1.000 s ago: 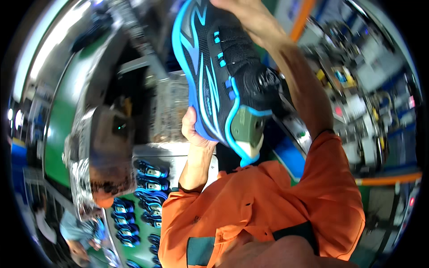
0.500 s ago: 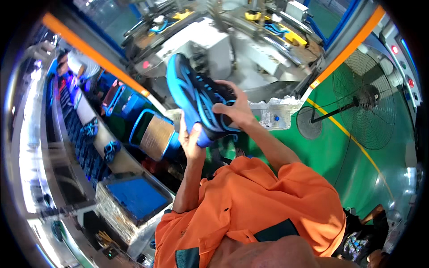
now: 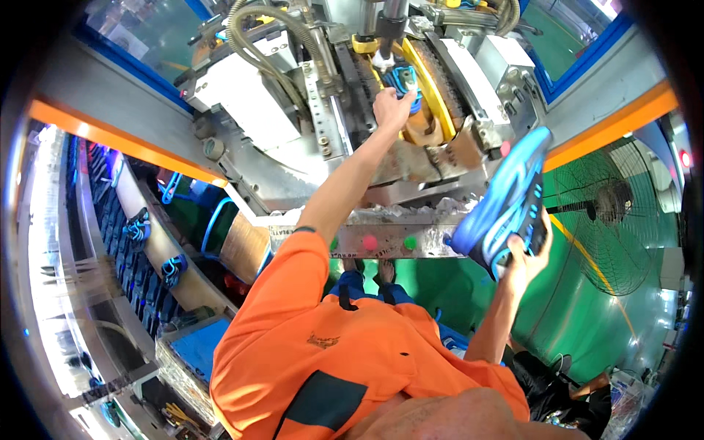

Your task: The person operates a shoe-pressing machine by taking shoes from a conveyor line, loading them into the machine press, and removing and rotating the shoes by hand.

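Observation:
My left hand [image 3: 392, 108] reaches into the machine, its fingers closed on the near end of a blue-laced shoe [image 3: 405, 78]. That shoe sits between yellow side plates [image 3: 429, 84], beneath a vertical metal rod [image 3: 390, 29]; its far part is partly hidden by the rod. Out to the right, my right hand [image 3: 524, 264] grips a blue and black sports shoe [image 3: 506, 198] around its opening. The shoe is tilted with its toe up and its blue sole side turned left, in front of the machine's right corner.
Along the machine's front runs a metal ledge [image 3: 429, 242] with coloured buttons. A caged fan [image 3: 612, 205] stands on the green floor at right. To the left are a conveyor [image 3: 158, 242] carrying shoe parts, a wooden-seated chair [image 3: 246, 246] and a blue-topped box [image 3: 202, 348].
My left hand has let go of the blue and black shoe and moved forward into the machine, onto another shoe. My right hand has carried the first shoe to the right.

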The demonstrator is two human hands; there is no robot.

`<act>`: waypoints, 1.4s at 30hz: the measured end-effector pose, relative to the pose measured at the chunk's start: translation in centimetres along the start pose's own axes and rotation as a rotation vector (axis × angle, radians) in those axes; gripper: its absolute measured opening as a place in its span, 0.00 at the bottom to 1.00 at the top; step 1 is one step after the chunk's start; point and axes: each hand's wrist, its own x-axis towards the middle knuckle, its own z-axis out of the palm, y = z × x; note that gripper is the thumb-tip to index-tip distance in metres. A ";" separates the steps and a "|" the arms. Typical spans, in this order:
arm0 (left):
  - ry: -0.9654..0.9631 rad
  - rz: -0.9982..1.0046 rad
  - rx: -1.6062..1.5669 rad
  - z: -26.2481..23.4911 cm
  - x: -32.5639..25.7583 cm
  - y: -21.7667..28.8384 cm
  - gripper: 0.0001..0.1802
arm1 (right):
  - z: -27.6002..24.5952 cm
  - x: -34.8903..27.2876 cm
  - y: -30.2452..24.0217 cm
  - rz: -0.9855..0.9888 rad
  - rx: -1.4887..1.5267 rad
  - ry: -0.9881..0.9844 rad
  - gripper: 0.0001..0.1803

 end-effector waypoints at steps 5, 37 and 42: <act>0.238 -0.002 0.333 2.5 6.2 -2.0 0.27 | -0.5 -1.5 -1.3 -0.012 -0.247 0.142 0.38; 1.306 -0.631 -0.520 -33.0 -48.0 -6.9 0.18 | 38.6 -2.3 9.1 -0.718 -0.304 -0.574 0.26; 1.395 -0.615 -0.873 -28.0 -52.9 -9.6 0.15 | 28.8 -21.1 12.3 -0.655 -0.045 -1.385 0.08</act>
